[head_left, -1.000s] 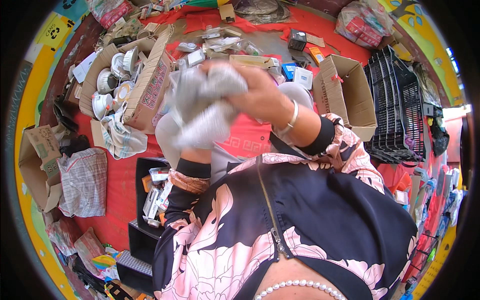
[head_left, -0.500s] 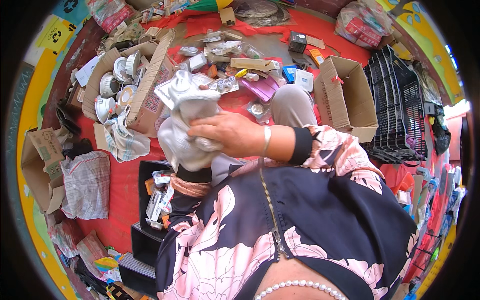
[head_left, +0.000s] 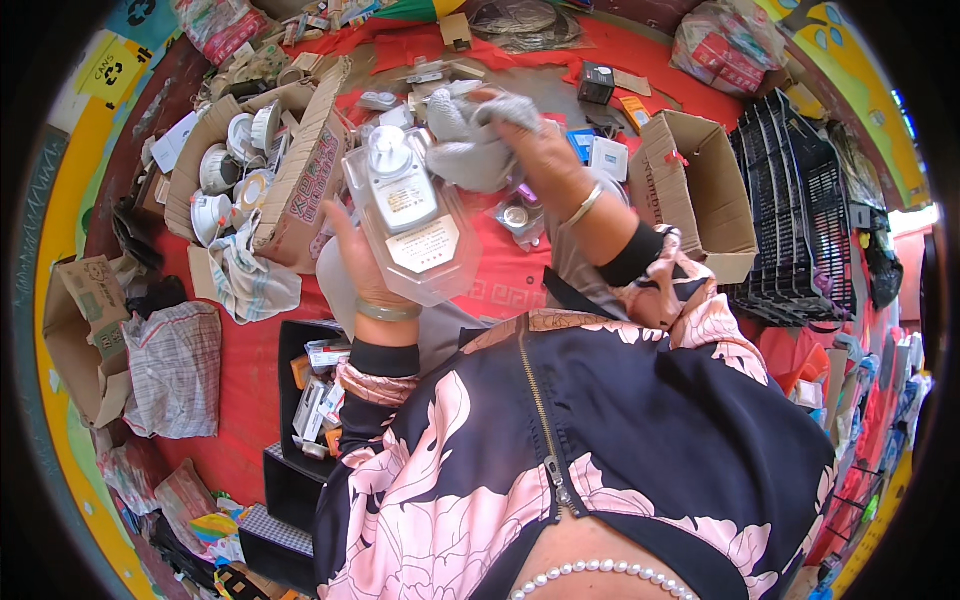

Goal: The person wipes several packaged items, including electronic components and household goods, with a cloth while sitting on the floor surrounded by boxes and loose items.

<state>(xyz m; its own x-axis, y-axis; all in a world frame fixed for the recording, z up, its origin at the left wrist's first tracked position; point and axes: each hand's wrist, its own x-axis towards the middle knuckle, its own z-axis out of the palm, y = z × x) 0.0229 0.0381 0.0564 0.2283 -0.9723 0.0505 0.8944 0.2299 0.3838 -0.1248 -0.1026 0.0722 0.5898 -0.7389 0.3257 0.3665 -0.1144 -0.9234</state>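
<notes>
A clear plastic blister pack holding a white round-topped device and a printed card [head_left: 408,220] is held up in front of the person, above the red cloth-covered floor [head_left: 250,380], tilted with its top toward the far side. The left hand [head_left: 362,265] grips it from below and behind, fingers curled about its lower left edge, a green bangle on the wrist. Just to the right of the pack's top, the right hand [head_left: 545,160] is closed on a crumpled grey cloth [head_left: 470,140], which touches the pack's upper right corner; a thin metal bracelet circles that wrist. Under the pack, on the red floor, lies a small clear packet with a round metal piece [head_left: 515,215]. To the left stands an open brown cardboard box with white ceramic lamp holders [head_left: 235,170], a checked rag [head_left: 250,285] draped at its near corner. Right of the right hand sits an open empty brown cardboard box [head_left: 700,190], and beyond it a black plastic crate [head_left: 800,220] lying on its side. Near the person's left elbow a black tray of small packaged goods [head_left: 315,400] rests on the floor, with a folded checked cloth [head_left: 175,370] further left.
</notes>
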